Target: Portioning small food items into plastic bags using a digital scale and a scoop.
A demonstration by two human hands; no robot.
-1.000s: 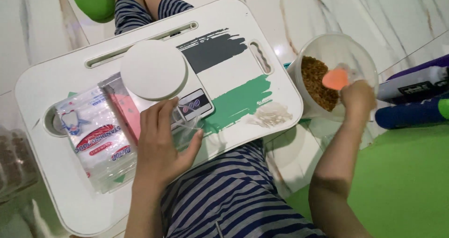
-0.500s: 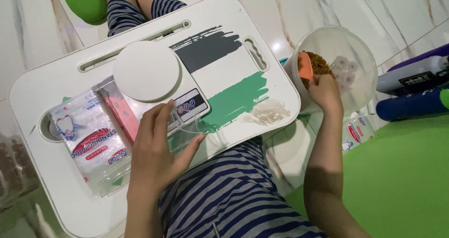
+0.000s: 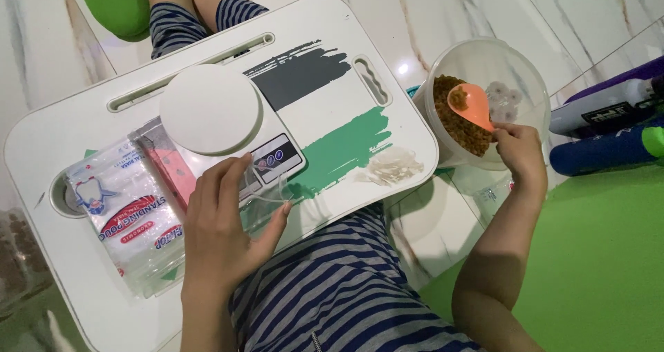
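Right hand (image 3: 520,153) since 0.5 s ago: scoop (image 3: 472,104) turned, now sits over pellets, loaded; fingers clenched on handle. Left hand (image 3: 225,220) unchanged, flat, open, pressing clear pouch (image 3: 266,200) on tray (image 3: 62,137) beside scale (image 3: 221,120). Tub (image 3: 477,58) right of tray, part-filled with brown pellets (image 3: 460,127). Pouch pack (image 3: 128,214) left of hand.

Across my lap sits a white lap tray (image 3: 62,144) painted with dark and green strokes; on it lie a round white scale (image 3: 214,113) and clear pouch packets (image 3: 131,214).
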